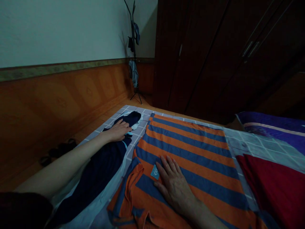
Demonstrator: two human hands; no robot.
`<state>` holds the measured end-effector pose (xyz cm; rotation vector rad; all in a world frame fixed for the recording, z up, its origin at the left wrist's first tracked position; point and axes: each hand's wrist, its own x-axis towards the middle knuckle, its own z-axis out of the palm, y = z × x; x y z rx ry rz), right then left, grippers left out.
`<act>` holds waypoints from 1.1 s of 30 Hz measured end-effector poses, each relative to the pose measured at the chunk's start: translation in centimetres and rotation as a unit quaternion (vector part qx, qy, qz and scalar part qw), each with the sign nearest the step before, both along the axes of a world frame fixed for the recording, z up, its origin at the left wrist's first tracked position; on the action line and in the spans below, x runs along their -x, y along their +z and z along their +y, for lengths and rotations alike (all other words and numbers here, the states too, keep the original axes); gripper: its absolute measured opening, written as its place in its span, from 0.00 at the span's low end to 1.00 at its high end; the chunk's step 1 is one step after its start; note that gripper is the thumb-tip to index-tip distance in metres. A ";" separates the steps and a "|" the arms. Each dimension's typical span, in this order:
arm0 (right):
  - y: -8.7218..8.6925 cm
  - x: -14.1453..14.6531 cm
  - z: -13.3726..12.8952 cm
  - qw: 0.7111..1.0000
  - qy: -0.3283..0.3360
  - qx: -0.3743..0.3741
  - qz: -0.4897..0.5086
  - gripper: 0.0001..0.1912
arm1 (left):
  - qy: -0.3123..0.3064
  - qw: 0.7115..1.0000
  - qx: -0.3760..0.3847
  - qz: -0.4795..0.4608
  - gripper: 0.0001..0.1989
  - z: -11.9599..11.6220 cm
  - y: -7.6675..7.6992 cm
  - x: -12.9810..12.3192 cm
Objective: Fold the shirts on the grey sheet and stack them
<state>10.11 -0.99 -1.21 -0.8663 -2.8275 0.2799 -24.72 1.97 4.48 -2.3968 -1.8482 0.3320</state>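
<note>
An orange and grey-blue striped shirt [197,162] lies spread over the bed, its upper part smooth and its near left part bunched in folds. My right hand [175,186] rests flat on it with the fingers stretched out, beside a small light-blue patch [155,172]. To the left, my left hand [119,130] is at the far end of a dark navy garment [107,162], its fingers bent down onto the cloth; the fingertips are partly hidden. Pale light-blue cloth [105,203] shows along and under the navy garment.
A folded red cloth [274,187] lies at the right on the checked bed sheet [247,143], with purple bedding [274,124] behind it. Beyond the bed stand a dark wardrobe [202,57] and a coat stand [134,47]. Dark shoe-like items [58,151] sit on the floor at left.
</note>
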 end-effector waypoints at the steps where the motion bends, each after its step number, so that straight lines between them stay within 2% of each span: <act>1: 0.0 0.0 -0.1 1.000 0.000 -0.004 0.001 0.30 | 0.017 0.999 -0.022 0.022 0.18 -0.2 -0.1 0.4; 4: 0.0 0.0 -0.1 1.000 0.001 -0.007 0.002 0.30 | 0.043 0.997 -0.049 0.049 0.20 -0.5 -0.2 0.1; 7: 0.1 -0.1 -0.1 1.000 0.004 -0.007 0.007 0.30 | 0.044 0.996 -0.073 -0.009 0.21 -1.8 0.2 -3.0; 10: 0.2 -0.2 -0.2 1.000 0.008 -0.005 0.013 0.30 | 0.036 0.988 -0.065 -0.136 0.17 -5.2 0.2 -7.9; 13: 0.2 -0.3 -0.3 1.000 0.010 -0.002 0.017 0.31 | 0.056 0.977 -0.015 -0.205 0.22 -9.0 -0.7 -11.3; 16: 0.2 -0.2 -0.3 1.000 0.011 0.004 0.012 0.31 | 0.145 0.963 -0.021 -0.225 0.11 -11.3 -1.7 -10.9; 18: 0.4 -0.2 -0.2 1.000 0.010 0.012 0.006 0.31 | 0.224 0.945 -0.042 -0.236 0.11 -12.1 -2.0 -9.3; 20: 0.8 -0.2 -0.2 1.000 0.007 0.024 0.000 0.31 | 0.270 0.922 -0.063 -0.269 0.10 -13.0 -2.0 -8.0; 22: 1.4 -0.3 -0.5 0.999 0.006 0.044 -0.006 0.32 | 0.285 0.901 -0.073 -0.319 0.11 -14.1 -1.9 -7.9; 24: 2.1 -0.2 -1.7 0.997 0.022 0.073 -0.004 0.33 | 0.297 0.885 -0.074 -0.352 0.17 -15.3 -2.0 -8.8; 26: 2.4 0.1 -3.6 0.992 0.067 0.106 0.008 0.34 | 0.297 0.885 -0.071 -0.351 0.25 -16.2 -2.4 -10.1; 28: 1.9 0.8 -6.2 0.981 0.138 0.133 0.021 0.33 | 0.290 0.894 -0.081 -0.333 0.28 -16.5 -2.8 -11.1; 30: 0.9 1.5 -8.7 0.965 0.208 0.159 0.029 0.26 | 0.291 0.897 -0.093 -0.319 0.27 -16.5 -3.2 -11.2; 32: 0.0 2.1 -10.5 0.952 0.236 0.191 0.039 0.17 | 0.310 0.886 -0.095 -0.331 0.24 -16.4 -3.3 -10.8; 33: -0.3 2.3 -11.0 0.949 0.234 0.203 0.051 0.17 | 0.322 0.876 -0.093 -0.347 0.24 -16.4 -3.3 -10.5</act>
